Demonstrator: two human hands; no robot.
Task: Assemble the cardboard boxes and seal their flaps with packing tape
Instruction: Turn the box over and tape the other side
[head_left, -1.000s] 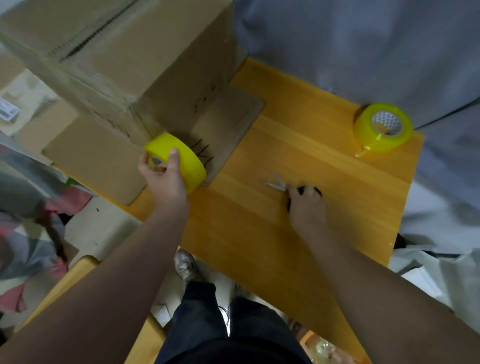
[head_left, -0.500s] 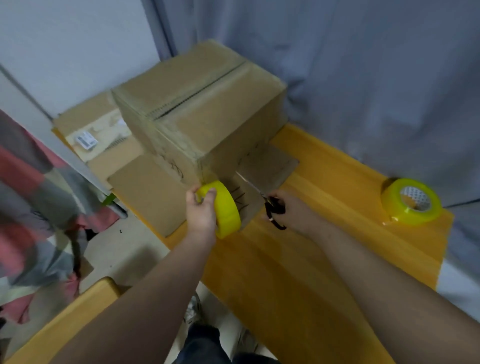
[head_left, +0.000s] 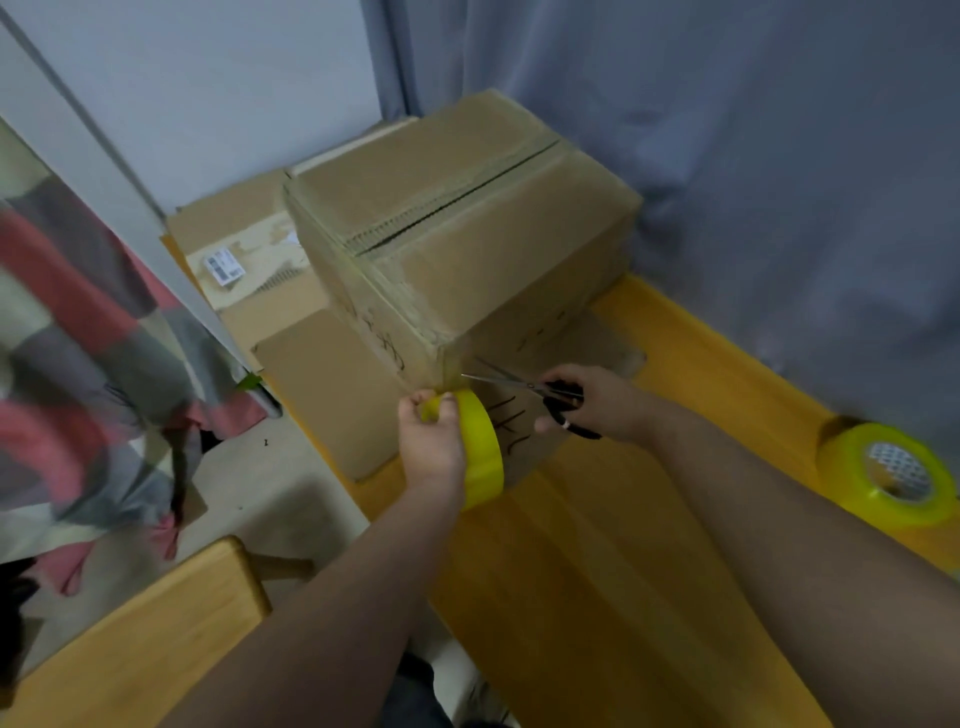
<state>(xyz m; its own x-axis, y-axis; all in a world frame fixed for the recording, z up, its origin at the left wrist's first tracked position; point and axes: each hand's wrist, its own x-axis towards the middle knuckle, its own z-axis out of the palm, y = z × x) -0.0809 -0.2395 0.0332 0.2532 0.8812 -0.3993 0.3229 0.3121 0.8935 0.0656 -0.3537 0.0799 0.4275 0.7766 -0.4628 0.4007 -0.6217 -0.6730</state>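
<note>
A brown cardboard box (head_left: 457, 234) stands upright on the wooden table (head_left: 597, 571), its top flaps closed along a centre seam and its bottom flaps splayed flat. My left hand (head_left: 434, 447) grips a yellow tape roll (head_left: 483, 447) at the box's near lower corner, a strip of tape running up from the roll onto that corner. My right hand (head_left: 597, 400) holds black-handled scissors (head_left: 524, 387), blades open and pointing left at the tape strip just above the roll.
A second yellow tape roll (head_left: 888, 475) lies on the table at the right edge. Flattened cardboard (head_left: 244, 260) with a label lies behind the box on the left. A patterned cloth (head_left: 78, 364) hangs at left, a grey curtain (head_left: 727, 130) behind. A wooden surface (head_left: 135, 639) sits bottom left.
My right hand picked the scissors up off the table and brought them to the tape at the box corner. My left hand kept the roll there. The view tilted up.
</note>
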